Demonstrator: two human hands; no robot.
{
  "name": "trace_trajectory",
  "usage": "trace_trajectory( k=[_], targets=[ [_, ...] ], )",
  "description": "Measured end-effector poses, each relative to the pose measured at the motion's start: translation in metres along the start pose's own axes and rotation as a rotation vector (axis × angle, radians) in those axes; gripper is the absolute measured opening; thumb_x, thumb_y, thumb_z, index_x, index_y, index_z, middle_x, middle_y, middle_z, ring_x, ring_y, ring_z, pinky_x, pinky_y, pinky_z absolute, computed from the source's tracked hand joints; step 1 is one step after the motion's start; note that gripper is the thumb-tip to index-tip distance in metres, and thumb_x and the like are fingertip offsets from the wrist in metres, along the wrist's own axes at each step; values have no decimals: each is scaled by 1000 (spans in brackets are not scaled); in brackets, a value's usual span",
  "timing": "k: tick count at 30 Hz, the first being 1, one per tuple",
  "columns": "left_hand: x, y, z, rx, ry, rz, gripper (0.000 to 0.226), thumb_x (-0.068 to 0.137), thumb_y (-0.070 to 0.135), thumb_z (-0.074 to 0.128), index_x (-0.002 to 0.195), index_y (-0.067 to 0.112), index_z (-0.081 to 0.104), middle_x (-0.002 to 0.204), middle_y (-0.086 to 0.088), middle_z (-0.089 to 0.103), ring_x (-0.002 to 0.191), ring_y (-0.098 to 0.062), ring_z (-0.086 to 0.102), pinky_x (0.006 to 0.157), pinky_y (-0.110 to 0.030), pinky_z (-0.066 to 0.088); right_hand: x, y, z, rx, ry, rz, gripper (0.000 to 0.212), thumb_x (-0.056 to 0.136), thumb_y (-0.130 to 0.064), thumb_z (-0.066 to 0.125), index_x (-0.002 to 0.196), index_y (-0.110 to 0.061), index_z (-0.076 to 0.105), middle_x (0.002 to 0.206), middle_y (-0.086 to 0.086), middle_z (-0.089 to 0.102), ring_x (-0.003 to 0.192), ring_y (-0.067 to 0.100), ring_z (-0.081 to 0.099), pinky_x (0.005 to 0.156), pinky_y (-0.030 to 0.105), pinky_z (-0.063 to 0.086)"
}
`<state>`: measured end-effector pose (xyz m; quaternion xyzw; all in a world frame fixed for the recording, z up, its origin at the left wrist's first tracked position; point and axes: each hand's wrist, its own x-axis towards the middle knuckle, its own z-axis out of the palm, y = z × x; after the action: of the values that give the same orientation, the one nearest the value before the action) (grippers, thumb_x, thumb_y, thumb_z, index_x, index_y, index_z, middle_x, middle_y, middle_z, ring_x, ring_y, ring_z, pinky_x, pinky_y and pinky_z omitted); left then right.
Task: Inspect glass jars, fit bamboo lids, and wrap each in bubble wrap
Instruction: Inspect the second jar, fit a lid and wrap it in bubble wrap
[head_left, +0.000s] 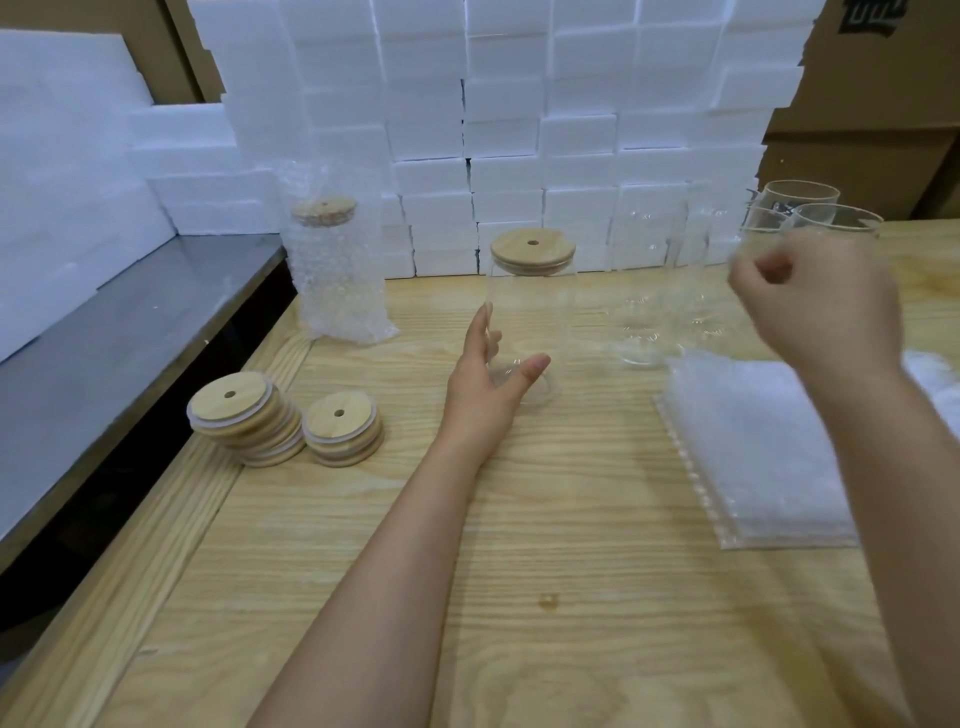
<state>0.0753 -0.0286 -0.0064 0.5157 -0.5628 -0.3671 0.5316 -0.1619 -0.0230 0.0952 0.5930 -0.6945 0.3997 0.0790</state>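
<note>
Head view: at frame centre the lidded jar (532, 322) stands upright on the table (519, 545). The left hand (491, 384) is spread loosely at its base, fingers straight, likely steadying it. At right, the right hand (826, 301) hangs clenched on nothing visible above the bubble wrap stack (763, 452), probably wanted next.

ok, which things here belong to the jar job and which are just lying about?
Job: lidded jar, wrapped jar, lid stacks, open jars, bubble wrap stack.
Lying about: foam blocks, cardboard boxes, grey bench.
</note>
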Motion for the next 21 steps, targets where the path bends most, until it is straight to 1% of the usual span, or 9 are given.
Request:
trace_trajectory(
  k=[1, 3, 5, 7, 11, 14, 16, 19, 21],
  targets=[
    [0, 0, 0, 0, 1, -2, 85, 85, 37, 70, 152, 36, 18, 151, -1, 39, 138, -6, 35, 92, -14, 30, 7, 20, -2, -167, -93, 84, 36, 89, -30, 54, 62, -5, 55, 61, 14, 52, 62, 33, 50, 57, 29, 34],
    [0, 0, 1, -3, 0, -5, 84, 86, 37, 70, 152, 36, 17, 151, -1, 39, 138, -6, 35, 96, -18, 30, 17, 54, -3, -399, -303, 251, 36, 90, -28, 56, 66, -1, 51, 72, 19, 52, 75, 37, 54, 71, 36, 43],
    [0, 0, 1, 0, 2, -9, 85, 86, 38, 70, 152, 37, 17, 150, -2, 40, 138, -7, 36, 99, -21, 30, 21, 77, 2, -494, -465, 351, 30, 88, -20, 60, 68, -1, 48, 87, 23, 55, 90, 41, 56, 87, 44, 46],
    [0, 0, 1, 2, 4, -12, 85, 85, 40, 70, 152, 38, 17, 150, -1, 40, 137, -8, 37, 99, -22, 31, 21, 89, 8, -530, -535, 399, 23, 85, -9, 62, 68, -1, 49, 91, 23, 55, 92, 40, 56, 91, 44, 47],
    [0, 0, -1, -2, 5, -14, 85, 83, 43, 70, 151, 36, 19, 148, -1, 42, 137, -7, 37, 98, -20, 31, 17, 96, 16, -574, -538, 407, 15, 81, 2, 57, 67, 0, 50, 83, 22, 52, 84, 38, 54, 83, 40, 47],
    [-1, 3, -1, -24, 23, -18, 84, 84, 46, 67, 152, 30, 20, 148, -1, 41, 137, -9, 37, 105, -25, 33, 23, 93, 13, -580, -501, 379, 15, 78, 2, 60, 67, -1, 51, 82, 22, 53, 85, 39, 55, 87, 44, 49],
    [0, 5, 0, -46, 79, -21, 75, 89, 46, 61, 150, 24, 24, 148, -1, 40, 137, -11, 37, 109, -28, 32, 30, 89, 8, -544, -457, 354, 18, 79, 1, 61, 66, 0, 49, 80, 22, 52, 84, 40, 56, 86, 44, 49],
    [1, 6, 1, -47, 258, 6, 55, 95, 40, 55, 143, 19, 38, 135, 1, 49, 123, -9, 46, 93, -15, 35, 31, 67, -7, -365, -337, 232, 17, 83, -3, 62, 67, -2, 58, 72, 19, 58, 77, 40, 58, 77, 43, 51],
    [1, 5, -2, -21, 426, 65, 35, 97, 34, 54, 126, 15, 52, 114, 3, 57, 102, -4, 53, 76, -10, 37, 23, 40, -14, -184, -254, 50, 19, 84, -7, 64, 65, -10, 60, 66, 14, 62, 71, 37, 60, 69, 40, 51]
  ],
)
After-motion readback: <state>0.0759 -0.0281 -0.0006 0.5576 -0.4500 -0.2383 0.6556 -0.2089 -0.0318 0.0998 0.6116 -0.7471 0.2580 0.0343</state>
